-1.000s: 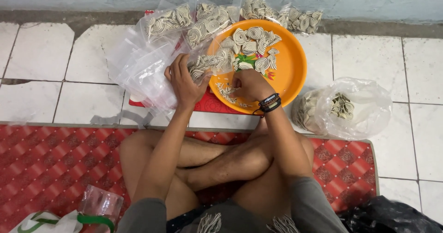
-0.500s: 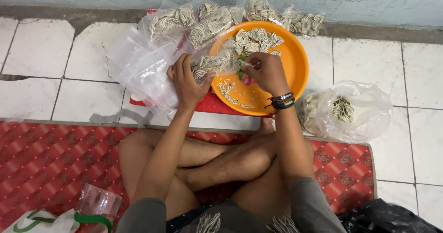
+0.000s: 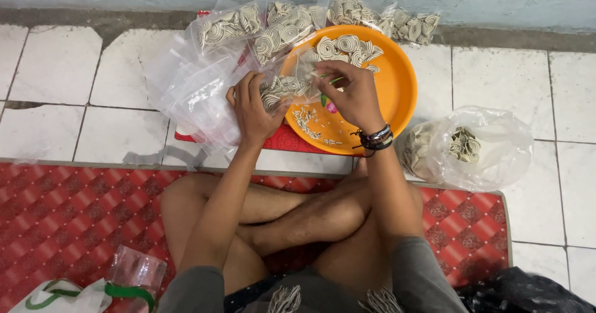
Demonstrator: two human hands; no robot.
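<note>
Small clear bag [image 3: 282,89] of coil snacks, gripped by left hand [image 3: 251,108] at orange tray [image 3: 397,102] rim; right hand [image 3: 351,93], raised since earlier, pinched at bag mouth, filling underway.

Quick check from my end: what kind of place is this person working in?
Probably a home or small informal workspace, with packing done on the floor. The person sits cross-legged on a red patterned mat over cracked white floor tiles, with an orange tray of spiral snacks against a wall.
</note>
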